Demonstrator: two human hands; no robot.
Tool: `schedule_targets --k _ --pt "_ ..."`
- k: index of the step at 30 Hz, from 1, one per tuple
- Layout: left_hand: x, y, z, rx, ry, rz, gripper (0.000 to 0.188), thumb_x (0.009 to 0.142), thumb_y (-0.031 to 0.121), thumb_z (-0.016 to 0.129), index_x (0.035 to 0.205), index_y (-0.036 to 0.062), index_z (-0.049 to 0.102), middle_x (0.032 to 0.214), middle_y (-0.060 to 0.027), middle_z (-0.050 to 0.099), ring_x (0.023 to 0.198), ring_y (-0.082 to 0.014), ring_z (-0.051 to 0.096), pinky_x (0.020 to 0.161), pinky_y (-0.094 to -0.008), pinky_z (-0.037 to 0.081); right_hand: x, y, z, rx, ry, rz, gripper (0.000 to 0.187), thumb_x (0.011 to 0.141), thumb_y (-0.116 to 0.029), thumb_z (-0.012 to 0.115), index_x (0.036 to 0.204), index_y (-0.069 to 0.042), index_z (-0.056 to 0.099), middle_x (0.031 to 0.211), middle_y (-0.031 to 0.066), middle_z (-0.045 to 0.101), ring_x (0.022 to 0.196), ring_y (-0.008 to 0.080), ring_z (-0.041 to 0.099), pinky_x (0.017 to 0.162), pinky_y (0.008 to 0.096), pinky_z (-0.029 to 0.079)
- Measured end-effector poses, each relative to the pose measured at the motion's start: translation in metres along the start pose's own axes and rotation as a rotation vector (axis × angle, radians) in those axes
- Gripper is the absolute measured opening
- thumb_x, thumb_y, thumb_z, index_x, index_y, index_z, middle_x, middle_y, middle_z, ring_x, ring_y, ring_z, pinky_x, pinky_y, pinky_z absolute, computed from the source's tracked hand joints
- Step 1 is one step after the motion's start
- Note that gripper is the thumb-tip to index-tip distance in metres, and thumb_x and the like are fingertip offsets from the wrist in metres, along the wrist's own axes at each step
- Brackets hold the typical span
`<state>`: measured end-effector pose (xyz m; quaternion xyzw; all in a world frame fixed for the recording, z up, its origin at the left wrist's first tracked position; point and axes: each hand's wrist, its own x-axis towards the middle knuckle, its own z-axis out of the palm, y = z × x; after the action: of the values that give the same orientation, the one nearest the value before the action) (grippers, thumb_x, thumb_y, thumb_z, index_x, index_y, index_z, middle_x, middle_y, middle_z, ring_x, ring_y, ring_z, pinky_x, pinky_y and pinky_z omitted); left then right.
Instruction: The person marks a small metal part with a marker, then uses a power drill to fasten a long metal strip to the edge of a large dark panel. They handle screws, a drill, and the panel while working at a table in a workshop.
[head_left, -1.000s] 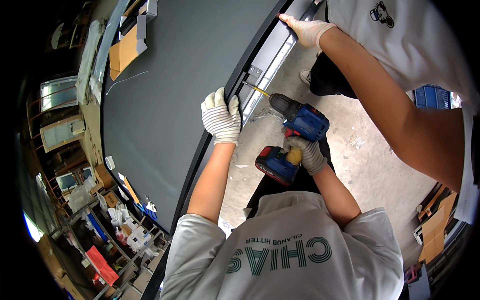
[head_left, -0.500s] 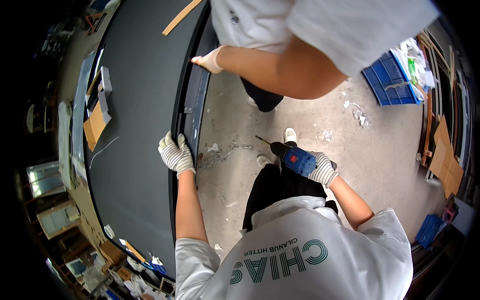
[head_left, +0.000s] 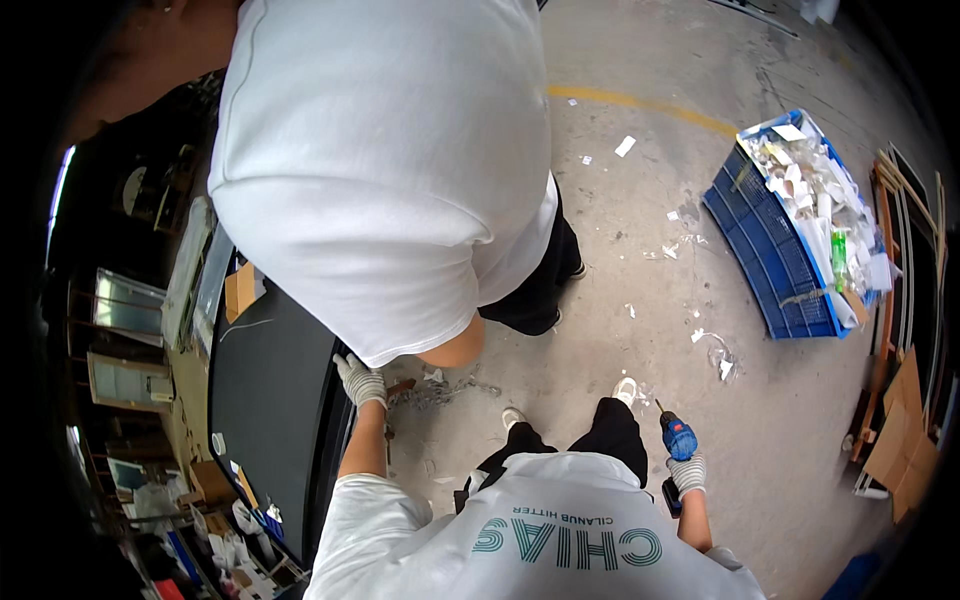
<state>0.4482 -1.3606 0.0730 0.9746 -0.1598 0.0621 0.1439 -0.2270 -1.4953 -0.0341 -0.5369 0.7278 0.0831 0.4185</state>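
My right hand, in a striped white glove, is wrapped round the grip of a blue cordless drill. The drill hangs out at my right side above the floor, and its bit points away from me. On my left, a large dark panel lies with a black raised edge along its side. My gloved left hand rests on that edge, fingers stretched out and apart. A co-worker in a white shirt leans across the far part of the panel and hides it, and the co-worker's elbow is close to my left hand.
A blue plastic crate full of scraps and plastic stands on the right. Beyond it are cardboard sheets and long strips. Bits of litter lie on the concrete floor. Window frames stand at the far left.
The view has shifted and the co-worker has come closer, now covering much of the panel. My right hand has swung the drill outward to the right. My left hand stays on the panel edge.
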Motion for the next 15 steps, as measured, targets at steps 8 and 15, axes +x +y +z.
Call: schedule_targets --k 8,15 --pt "-0.162 0.198 0.018 0.28 -0.734 0.595 0.045 0.083 0.032 0.054 0.116 0.0021 0.054 0.126 -0.0157 0.049 0.118 -0.0332 0.045 0.1 -0.0447 0.036 0.081 -0.046 -0.115 0.22 -0.037 -0.04 0.016 0.064 -0.005 0.065 0.077 -0.001 0.056 0.06 0.0046 0.055 0.052 0.0181 0.05 0.055 0.0352 0.045" --pt "-0.215 0.285 0.022 0.013 -0.743 0.56 0.046 0.079 0.032 0.059 0.111 -0.0017 0.06 0.119 -0.0192 0.053 0.113 -0.0344 0.048 0.097 -0.0418 0.039 0.174 -0.087 -0.171 0.392 -0.129 -0.318 0.014 0.065 -0.01 0.068 0.065 -0.001 0.058 0.057 0.0046 0.055 0.05 0.0189 0.049 0.053 0.0367 0.044"
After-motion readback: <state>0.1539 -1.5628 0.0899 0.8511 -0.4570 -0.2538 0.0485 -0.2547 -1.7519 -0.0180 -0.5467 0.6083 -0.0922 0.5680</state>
